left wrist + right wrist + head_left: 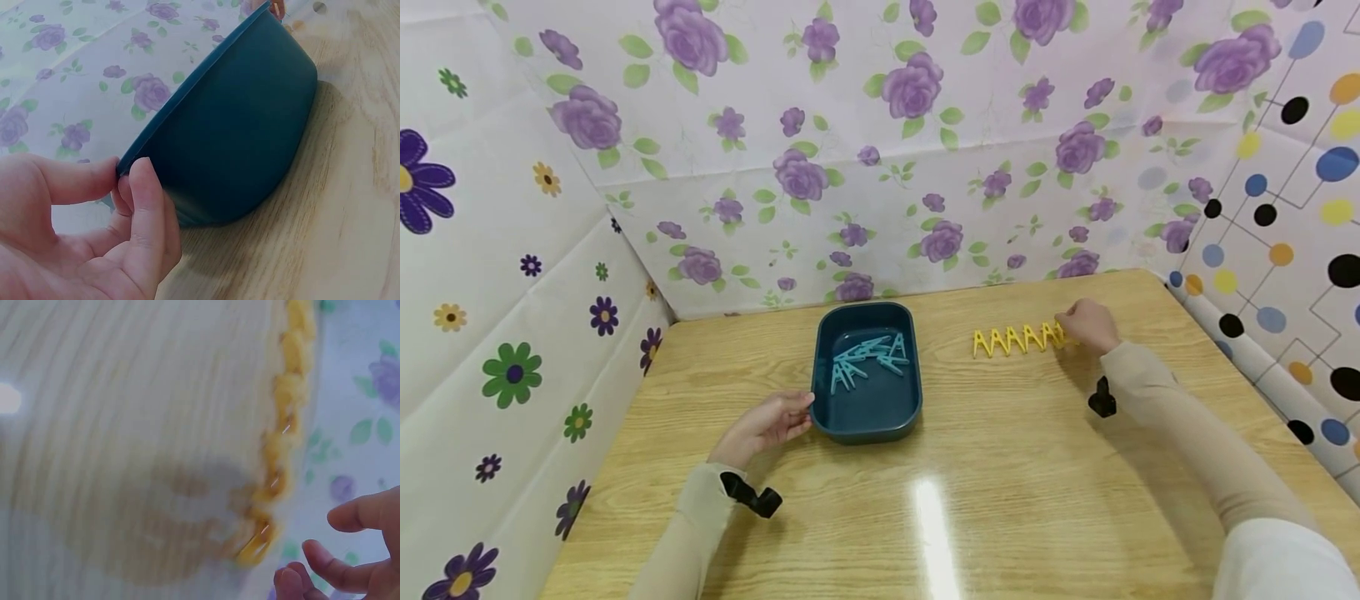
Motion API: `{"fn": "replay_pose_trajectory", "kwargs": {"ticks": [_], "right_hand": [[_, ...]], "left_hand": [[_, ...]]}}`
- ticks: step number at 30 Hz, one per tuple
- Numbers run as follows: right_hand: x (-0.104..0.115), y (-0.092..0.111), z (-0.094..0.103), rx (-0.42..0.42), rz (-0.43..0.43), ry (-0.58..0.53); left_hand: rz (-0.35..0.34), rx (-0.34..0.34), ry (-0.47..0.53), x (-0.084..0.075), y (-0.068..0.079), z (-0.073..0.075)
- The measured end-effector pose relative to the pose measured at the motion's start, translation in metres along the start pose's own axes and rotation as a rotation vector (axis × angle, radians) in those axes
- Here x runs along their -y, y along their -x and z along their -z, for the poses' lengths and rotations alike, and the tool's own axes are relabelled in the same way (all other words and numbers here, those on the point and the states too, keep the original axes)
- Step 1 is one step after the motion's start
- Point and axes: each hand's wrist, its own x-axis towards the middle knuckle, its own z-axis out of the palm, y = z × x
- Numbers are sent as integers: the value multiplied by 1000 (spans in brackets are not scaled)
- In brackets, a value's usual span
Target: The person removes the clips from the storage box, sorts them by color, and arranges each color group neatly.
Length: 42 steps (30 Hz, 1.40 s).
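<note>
A dark teal plastic basin [867,436] stands on the table, left of the yellow clothespins. Its left rim is pinched between the thumb and fingers of my left hand [772,423]; the left wrist view shows the thumb [87,180] on the rim. Several light blue clothespins [848,368] lie loosely inside the basin. To its right, several yellow clothespins [1013,340] stand side by side in a row. My right hand [1092,325] is at the right end of that row. In the right wrist view its fingers [340,575] are apart, with nothing between them, beside the blurred yellow clothespins [275,481].
The wooden table [1000,483] meets a flowered cloth wall [865,183] behind the basin and the row. Patterned cloth also closes off the left and right sides. A small black camera mount [752,495] sits on the left wrist, another [1102,400] on the right.
</note>
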Motion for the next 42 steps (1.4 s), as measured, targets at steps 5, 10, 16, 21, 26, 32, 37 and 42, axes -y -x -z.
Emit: {"fn": "replay_pose_trajectory", "kwargs": {"ticks": [5,10,16,21,26,32,37,42], "right_hand": [[37,4,-5,-20,46,-88],[81,5,-11,66,111,-123],[139,4,-27,204,175,-211],[181,6,-43,344,207,-265],[217,9,-60,422,258,-238],[245,5,-89,571,328,-79],[257,-1,-103,623,293,-30],[263,-9,-114,561,292,-34]], "left_hand": [[-10,1,-13,-2,0,0],[-19,17,-3,-4,-2,-2],[-24,27,3,0,-3,-1],[-18,35,7,7,-1,1],[-11,5,-20,8,2,2],[-2,-20,-66,6,4,1],[1,-13,-72,3,0,1],[-5,-30,-60,0,-3,3]]}}
